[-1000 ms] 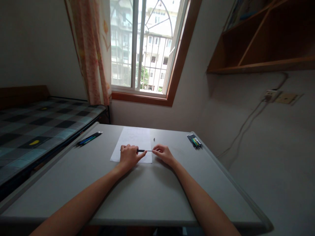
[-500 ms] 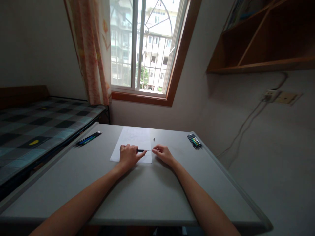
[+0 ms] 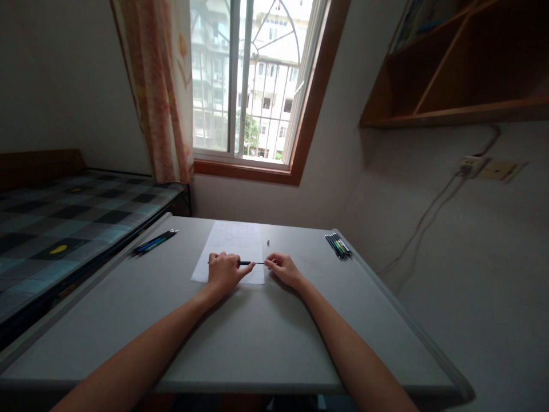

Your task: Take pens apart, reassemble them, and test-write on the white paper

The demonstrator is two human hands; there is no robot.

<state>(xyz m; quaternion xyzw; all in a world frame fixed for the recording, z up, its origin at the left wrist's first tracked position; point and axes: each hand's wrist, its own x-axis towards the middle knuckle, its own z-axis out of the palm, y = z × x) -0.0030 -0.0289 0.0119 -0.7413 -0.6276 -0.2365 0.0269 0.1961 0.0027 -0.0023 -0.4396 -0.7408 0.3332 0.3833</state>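
Note:
My left hand (image 3: 223, 270) is closed around a dark pen (image 3: 244, 263), held level over the sheet of white paper (image 3: 235, 234). From the pen's right end a thin refill (image 3: 259, 263) sticks out towards my right hand (image 3: 282, 269). The fingertips of that hand pinch the refill's far end, just past the paper's right edge; the tip itself is hidden. A small dark piece (image 3: 268, 242), too small to name, lies on the table beyond my right hand. Faint marks show on the paper.
On the grey-white table (image 3: 253, 337), several pens (image 3: 155, 242) lie at the left edge and several more pens (image 3: 338, 246) at the right. A bed (image 3: 107, 212) stands to the left. The window (image 3: 240, 86) is ahead, and a wooden shelf (image 3: 454, 114) hangs upper right.

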